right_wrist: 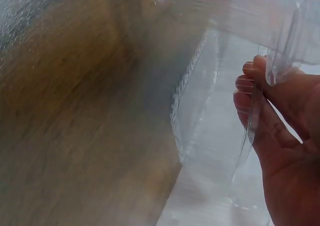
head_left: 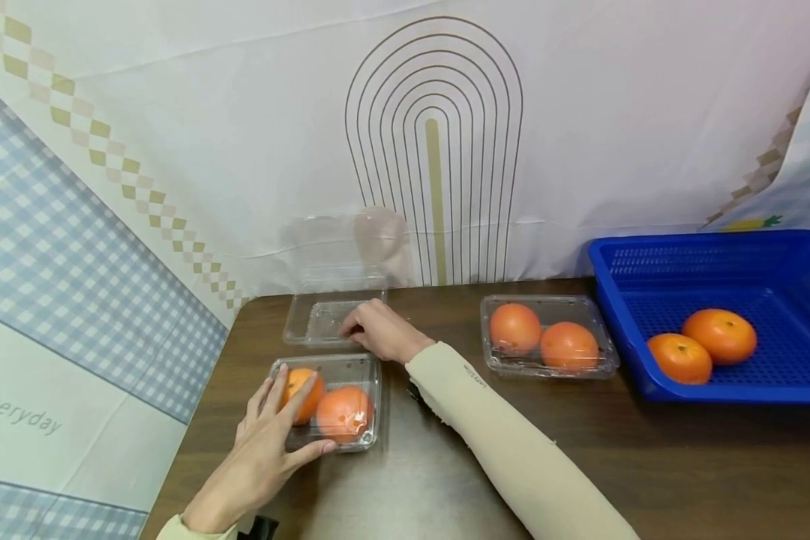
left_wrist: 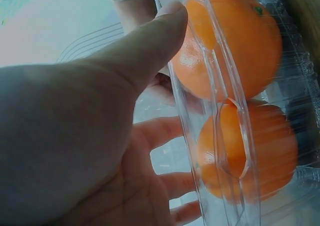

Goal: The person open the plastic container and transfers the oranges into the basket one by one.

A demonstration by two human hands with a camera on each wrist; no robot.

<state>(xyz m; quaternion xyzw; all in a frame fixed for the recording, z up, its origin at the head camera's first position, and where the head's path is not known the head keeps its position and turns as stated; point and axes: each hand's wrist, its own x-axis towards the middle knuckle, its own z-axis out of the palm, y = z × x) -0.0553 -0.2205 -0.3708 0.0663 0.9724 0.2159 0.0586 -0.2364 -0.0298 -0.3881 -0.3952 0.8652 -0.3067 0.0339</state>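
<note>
- Lidded box (head_left: 376,390), clear plastic, toward the left of the dark wooden table (head_left: 432,465), with two oranges (head_left: 343,414) side by side inside.
- Left hand (head_left: 263,446) on that box, fingers spread apart and nearly straight across its left part, thumb touching the near edge (a bright glare on the plastic just beyond).
- Just behind, open box (head_left: 324,322), also clear, its raised lid (head_left: 331,247) standing up in front of the white cloth (head_left: 580,112).
- Right hand (head_left: 385,334) at the near right part of the open box, fingers curled, thin plastic pinched between fingertips and thumb (hazy in the right wrist view).
- Well to the right, second lidded box (head_left: 560,309), with two more oranges (head_left: 570,346) visible through the plastic.
- Just beside it, blue basket (head_left: 749,394) with a perforated floor, and in its near left part two loose oranges (head_left: 718,336), close together.
- Pale sleeves (head_left: 499,435) on both arms.
- On the white cloth, thin nested arches (head_left: 435,195); farther left, blue-and-white checks (head_left: 108,210).
</note>
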